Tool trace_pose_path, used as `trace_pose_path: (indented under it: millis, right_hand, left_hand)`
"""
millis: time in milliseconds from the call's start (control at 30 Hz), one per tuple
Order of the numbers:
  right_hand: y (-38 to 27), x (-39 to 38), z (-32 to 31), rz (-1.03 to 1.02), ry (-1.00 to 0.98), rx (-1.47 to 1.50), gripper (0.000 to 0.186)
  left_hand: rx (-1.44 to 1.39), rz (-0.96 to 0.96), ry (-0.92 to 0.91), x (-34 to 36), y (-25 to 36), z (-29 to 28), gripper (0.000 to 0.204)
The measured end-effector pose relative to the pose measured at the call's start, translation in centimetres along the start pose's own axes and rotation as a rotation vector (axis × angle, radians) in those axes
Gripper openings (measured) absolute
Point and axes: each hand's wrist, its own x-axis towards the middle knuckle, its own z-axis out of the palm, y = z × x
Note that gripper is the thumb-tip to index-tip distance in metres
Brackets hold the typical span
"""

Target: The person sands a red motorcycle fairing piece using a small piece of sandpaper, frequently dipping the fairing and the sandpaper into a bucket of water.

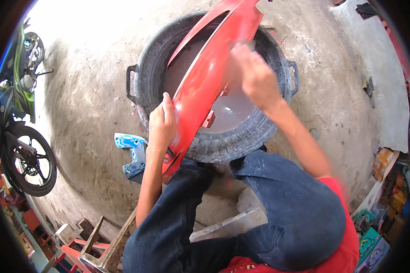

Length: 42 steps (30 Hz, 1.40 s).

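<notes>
A long, glossy red motorcycle body panel (200,82) lies slanted across a black rubber tub (214,150), its lower end by my left knee. My left hand (163,120) is closed on the panel's left edge, thumb stretched along it. Over the panel's upper right side is my right hand (255,75), blurred by motion, with its fingers bent together against the red surface. A greyish patch shows at those fingertips, too smeared to name. Cloudy grey water (232,109) fills the bottom of the tub, below the panel.
A blue-and-white patterned part (133,154) rests on the concrete floor (91,113) left of the tub. A green-and-black motorcycle (27,150) stands at far left. Wooden frames (105,245) are at lower left, boxes and clutter (373,236) at lower right. My knees flank the tub's near side.
</notes>
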Motion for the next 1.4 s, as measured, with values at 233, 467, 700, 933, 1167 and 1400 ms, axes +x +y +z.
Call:
trace_pose_path:
  millis: [233, 467, 700, 933, 1167, 1400]
  right_hand:
    - [-4.0, -2.5, 0.3, -0.475, -0.096, 0.345, 0.043]
    - [-2.9, -1.0, 0.5, -0.329, -0.021, 0.107, 0.041]
    - [-0.2, 2.2, 0.9, -0.036, 0.059, -0.004, 0.042]
    - [-3.5, 0.8, 1.0, -0.481, -0.155, 0.165, 0.042]
    - [-3.8, 1.1, 1.5, -0.538, -0.048, 0.117, 0.043]
    - [-0.3, 3.8, 1.9, -0.137, -0.094, -0.105, 0.046]
  left_hand:
    - [-0.130, -0.225, -0.069, 0.2, 1.1, -0.5, 0.047]
    - [-0.143, -0.264, -0.088, 0.3, 1.2, -0.6, 0.052]
    - [-0.070, -0.125, -0.030, 0.2, 1.1, -0.5, 0.054]
    - [-0.055, -0.154, -0.092, 0.0, 0.4, -0.6, 0.038]
    - [0.017, -0.037, -0.095, -0.6, -1.1, -0.2, 0.030]
    - [0.231, 0.190, -0.114, -0.7, -2.0, -0.5, 0.041]
